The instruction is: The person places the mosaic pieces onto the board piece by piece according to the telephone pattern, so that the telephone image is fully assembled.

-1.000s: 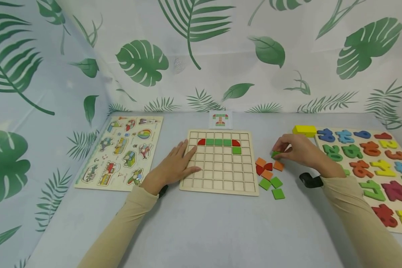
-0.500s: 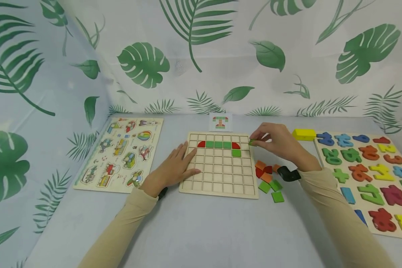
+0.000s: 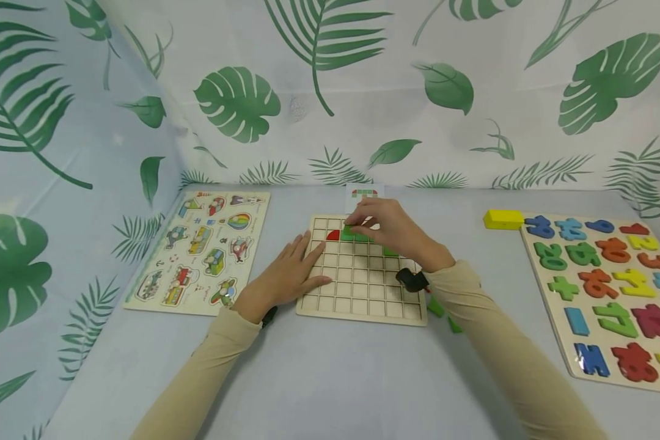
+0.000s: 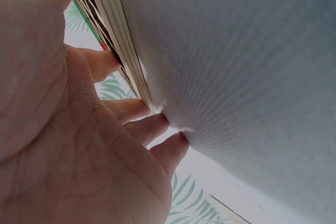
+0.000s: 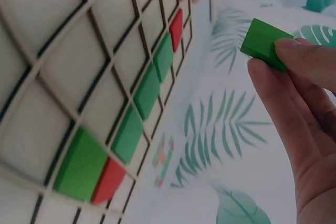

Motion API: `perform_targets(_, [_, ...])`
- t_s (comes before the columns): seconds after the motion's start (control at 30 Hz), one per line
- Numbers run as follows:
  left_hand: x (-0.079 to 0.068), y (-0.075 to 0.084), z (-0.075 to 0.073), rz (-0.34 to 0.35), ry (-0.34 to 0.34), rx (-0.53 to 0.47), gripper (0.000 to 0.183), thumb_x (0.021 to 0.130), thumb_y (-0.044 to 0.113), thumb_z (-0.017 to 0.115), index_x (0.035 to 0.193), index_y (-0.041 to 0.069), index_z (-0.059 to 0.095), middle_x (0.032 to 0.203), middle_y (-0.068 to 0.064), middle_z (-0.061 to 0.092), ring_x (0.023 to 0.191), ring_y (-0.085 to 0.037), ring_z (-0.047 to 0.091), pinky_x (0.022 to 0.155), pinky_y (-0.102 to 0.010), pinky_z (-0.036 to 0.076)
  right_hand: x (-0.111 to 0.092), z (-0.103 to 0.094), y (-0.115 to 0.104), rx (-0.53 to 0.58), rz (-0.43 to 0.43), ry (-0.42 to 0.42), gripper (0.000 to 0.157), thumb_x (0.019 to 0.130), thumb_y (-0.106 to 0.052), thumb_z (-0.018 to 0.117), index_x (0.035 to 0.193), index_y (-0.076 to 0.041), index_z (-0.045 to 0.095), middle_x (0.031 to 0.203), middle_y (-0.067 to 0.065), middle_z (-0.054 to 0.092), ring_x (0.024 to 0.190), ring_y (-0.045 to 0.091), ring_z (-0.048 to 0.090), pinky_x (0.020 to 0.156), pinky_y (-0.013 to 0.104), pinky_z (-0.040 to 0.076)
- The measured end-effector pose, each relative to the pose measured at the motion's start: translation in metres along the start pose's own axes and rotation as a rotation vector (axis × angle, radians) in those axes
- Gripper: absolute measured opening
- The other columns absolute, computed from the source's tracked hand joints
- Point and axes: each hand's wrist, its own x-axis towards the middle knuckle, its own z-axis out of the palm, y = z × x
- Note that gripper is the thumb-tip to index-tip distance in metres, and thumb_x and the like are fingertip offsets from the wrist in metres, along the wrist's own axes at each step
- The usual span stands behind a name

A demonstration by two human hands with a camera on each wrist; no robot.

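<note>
A wooden grid board (image 3: pixel 357 290) lies in the middle of the head view. My left hand (image 3: pixel 286 272) rests flat at its left edge, fingers spread, with thumb and index finger over the rim. Between thumb and fingers of my right hand (image 3: pixel 390 226) a green square tile (image 5: pixel 262 41) is pinched, held above the board's upper rows. Set in the grid, the right wrist view has a far red rounded piece (image 5: pixel 177 30), three green squares (image 5: pixel 147 91) in line, a near red piece (image 5: pixel 109 182) and another green square (image 5: pixel 80 166) beside it. The right hand covers part of this row in the head view.
Behind the board, a pattern card (image 3: pixel 365 191) is partly hidden by the right hand. Loose green tiles (image 3: pixel 436 307) lie right of the board, partly under the right forearm. A picture puzzle (image 3: pixel 198 250) stands left; a number puzzle (image 3: pixel 610 293) and yellow block (image 3: pixel 503 219) lie right.
My right hand has carried the green tile from the loose pile leftward, over the board's right edge, to above its upper rows. The left hand has stayed put.
</note>
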Motion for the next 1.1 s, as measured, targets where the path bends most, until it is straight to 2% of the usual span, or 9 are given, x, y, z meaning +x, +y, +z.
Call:
perform_targets(0.3, [-0.002, 0.001, -0.001, 0.023, 0.02, 0.026, 0.077, 0.11, 0.045, 0.052, 0.166, 0.001, 0.023, 0.17, -0.034, 0.005, 0.158, -0.049, 0.007, 0.127, -0.058, 0.014, 0.01, 0.028, 0.002, 0.009, 0.042, -0.026, 0.016, 0.089, 0.008, 0.078, 0.104, 0.005, 0.079, 0.097, 0.013, 0.074, 0.088, 0.028, 0.072, 0.077, 0.035, 0.063])
perform_targets(0.53, [-0.001, 0.0, -0.001, 0.015, 0.003, 0.042, 0.077, 0.11, 0.047, 0.051, 0.167, 0.003, 0.023, 0.17, -0.032, 0.002, 0.158, -0.047, 0.006, 0.127, -0.058, 0.014, 0.009, 0.043, 0.005, 0.037, 0.101, -0.062, 0.015, 0.091, 0.009, 0.076, 0.106, 0.005, 0.079, 0.1, 0.014, 0.074, 0.091, 0.028, 0.072, 0.079, 0.033, 0.062])
perform_targets(1.1, [-0.001, 0.0, -0.001, 0.0, -0.007, 0.028, 0.078, 0.11, 0.049, 0.05, 0.167, 0.005, 0.021, 0.171, -0.03, 0.001, 0.159, -0.046, 0.004, 0.128, -0.056, 0.013, 0.011, 0.055, 0.011, -0.032, 0.117, -0.087, 0.016, 0.091, 0.008, 0.076, 0.107, 0.005, 0.08, 0.102, 0.015, 0.074, 0.097, 0.031, 0.072, 0.082, 0.035, 0.062])
